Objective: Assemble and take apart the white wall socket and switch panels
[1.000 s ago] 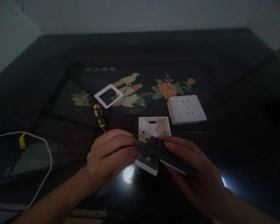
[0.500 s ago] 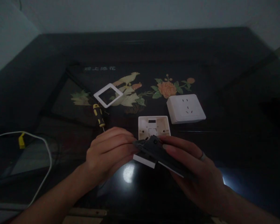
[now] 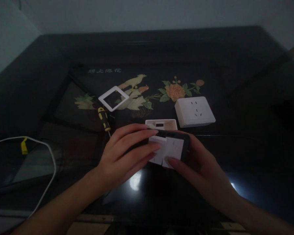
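Between both hands is a wall switch (image 3: 174, 148) with a black frame and two white rocker buttons, its button side turned up toward me. My right hand (image 3: 201, 166) grips its right side, thumb on the right rocker. Across its left part lie the fingers of my left hand (image 3: 129, 150), closed on the edge and over the left rocker. Just behind the switch, partly hidden by it, a white mounting box (image 3: 172, 124) stands open side up on the table.
A white socket unit (image 3: 196, 111) sits right of the mounting box. To the left lie a white square cover frame (image 3: 104, 98) and a yellow-and-black screwdriver (image 3: 104, 120). A white cable (image 3: 52, 156) with a yellow tag (image 3: 24, 147) runs along the far left of the dark table (image 3: 235, 98).
The switch has been turned from edge-on so that its white rockers now face me. Both hands have shifted with it, and it covers more of the mounting box.
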`<control>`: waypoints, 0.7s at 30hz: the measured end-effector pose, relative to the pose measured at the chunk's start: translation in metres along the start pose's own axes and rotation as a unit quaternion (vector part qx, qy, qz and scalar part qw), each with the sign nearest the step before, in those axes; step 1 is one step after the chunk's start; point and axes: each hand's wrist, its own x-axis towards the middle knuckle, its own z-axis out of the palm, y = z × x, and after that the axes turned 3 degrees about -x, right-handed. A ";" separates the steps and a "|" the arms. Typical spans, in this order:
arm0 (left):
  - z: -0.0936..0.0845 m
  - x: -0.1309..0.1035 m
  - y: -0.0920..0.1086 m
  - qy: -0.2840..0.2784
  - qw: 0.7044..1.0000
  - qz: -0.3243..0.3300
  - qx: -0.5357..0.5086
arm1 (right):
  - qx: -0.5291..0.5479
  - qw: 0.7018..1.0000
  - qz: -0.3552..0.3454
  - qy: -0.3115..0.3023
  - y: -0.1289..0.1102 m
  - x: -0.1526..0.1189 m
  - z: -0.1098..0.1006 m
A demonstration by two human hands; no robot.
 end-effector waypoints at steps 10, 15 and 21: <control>0.002 0.000 -0.004 -0.092 0.994 -0.017 -0.061 | 0.047 0.998 0.032 -0.007 -0.004 0.006 -0.005; 0.004 -0.002 0.001 -0.074 0.994 -0.044 -0.070 | 0.060 0.998 0.033 -0.012 -0.005 0.006 -0.005; 0.005 -0.004 0.002 -0.050 0.997 -0.017 -0.061 | 0.085 0.996 0.031 -0.024 -0.005 0.006 -0.004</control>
